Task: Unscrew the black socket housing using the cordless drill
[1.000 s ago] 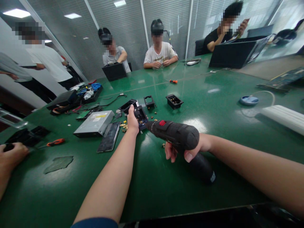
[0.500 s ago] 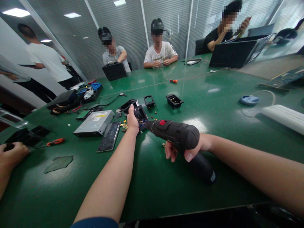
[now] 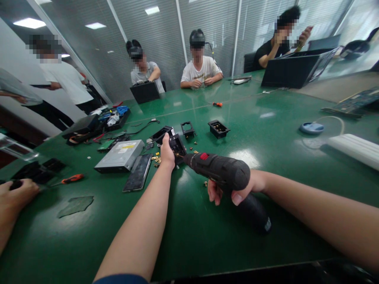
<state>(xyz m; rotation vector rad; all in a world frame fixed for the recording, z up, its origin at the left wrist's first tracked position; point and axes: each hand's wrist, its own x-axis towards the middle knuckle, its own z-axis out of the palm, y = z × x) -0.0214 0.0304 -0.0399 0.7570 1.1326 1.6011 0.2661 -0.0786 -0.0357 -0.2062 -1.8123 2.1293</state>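
Observation:
My left hand (image 3: 167,153) is closed on a black plastic socket box (image 3: 179,146), tilted so that its open side faces right. A black cordless drill (image 3: 222,169) with a red switch is gripped in my right hand (image 3: 229,192). The drill's tip points left and reaches the inside of the box; whether it touches a screw there I cannot tell. Small brass pieces (image 3: 157,158) lie just left of my left hand. Beyond it are a black frame (image 3: 187,129) and another black box (image 3: 218,129) with brass parts inside.
Left of my forearm lie a dark phone-like slab (image 3: 137,172), a silver disc drive (image 3: 121,156), an orange screwdriver (image 3: 72,178) and a dark flat shard (image 3: 76,206). A co-worker's hand (image 3: 22,192) rests at the left edge. Several people are around the far side of the green table (image 3: 189,244).
The whole view has shifted slightly, so things sit a little lower and further right. Both hands keep their hold on the box and drill, with little visible movement.

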